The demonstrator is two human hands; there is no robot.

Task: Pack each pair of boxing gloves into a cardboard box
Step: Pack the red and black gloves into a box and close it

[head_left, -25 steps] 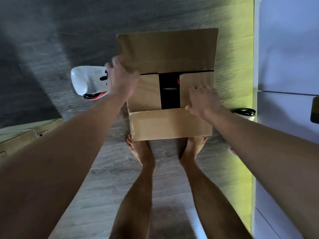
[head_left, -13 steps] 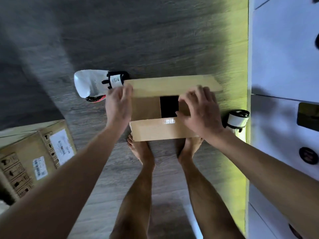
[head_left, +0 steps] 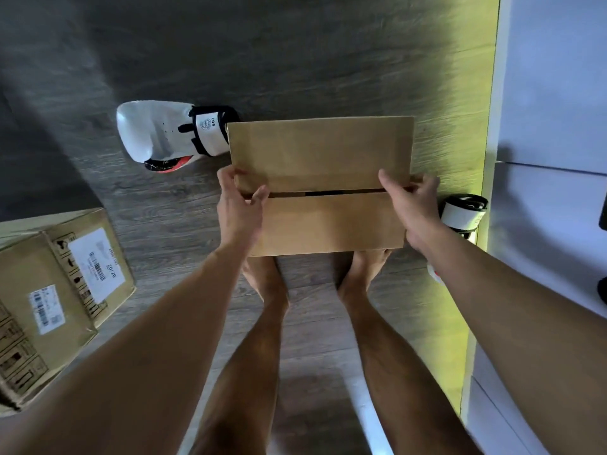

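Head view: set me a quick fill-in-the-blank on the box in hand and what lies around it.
The left hand and right hand grip the cardboard box, whose top flaps are almost ___.
The white boxing glove lies outside it, on the ___.
The labelled box stands on the person's ___ side.
Missing words: closed; floor; left.

White glove point(head_left: 157, 133) beside near-shut cardboard box point(head_left: 328, 224)

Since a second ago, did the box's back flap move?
Yes. The back flap swung down toward the front flap, leaving only a thin slit between them.
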